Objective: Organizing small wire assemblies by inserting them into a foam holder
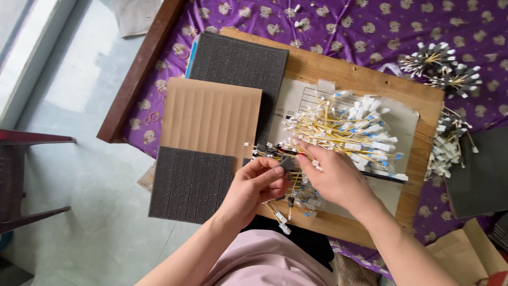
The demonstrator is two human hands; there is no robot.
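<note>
With our left hand (254,185) pinching a small dark foam piece (288,163) near the wooden board's (365,79) front edge, we let our right hand's (333,177) loosely spread fingers tease one yellow wire from the heap (349,132) at its middle, gently, judging tangles likely.

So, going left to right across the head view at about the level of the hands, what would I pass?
Pale floor → dark grey foam sheet → left hand pinching a small dark foam piece → right hand on the yellow wire pile → wooden board → loose wire bundle → dark grey sheet.
</note>
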